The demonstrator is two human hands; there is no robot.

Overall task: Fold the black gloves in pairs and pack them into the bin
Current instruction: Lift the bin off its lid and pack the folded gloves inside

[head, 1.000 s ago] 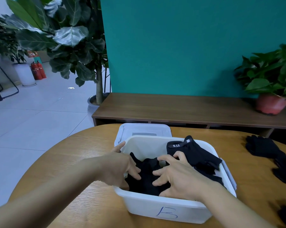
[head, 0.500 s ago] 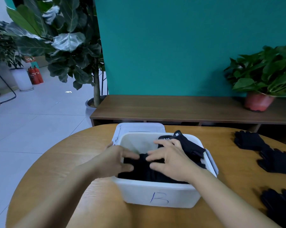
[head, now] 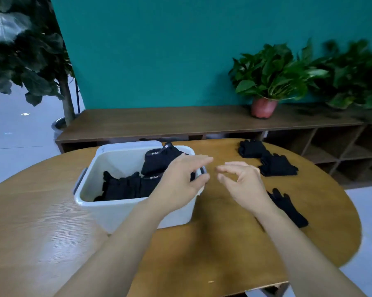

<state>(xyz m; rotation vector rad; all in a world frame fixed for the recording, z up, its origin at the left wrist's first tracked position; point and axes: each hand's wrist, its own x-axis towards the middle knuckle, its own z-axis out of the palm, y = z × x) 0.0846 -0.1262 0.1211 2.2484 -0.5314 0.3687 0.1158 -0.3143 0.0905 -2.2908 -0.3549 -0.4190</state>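
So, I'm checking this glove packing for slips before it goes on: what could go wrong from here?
1. One folded black glove stands at the far right corner of the white plastic bin, up to rim height. The left hand above that rim might snag it out.
2. The forearm of the right hand hangs over a loose black glove on the round wooden table and could drag it.

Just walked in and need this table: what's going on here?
A person is packing folded black gloves into a white plastic bin on the round wooden table. Several lie inside. Both hands are empty: the left hand hovers over the bin's right rim, the right hand beside it. On the table's right side wait loose black gloves.
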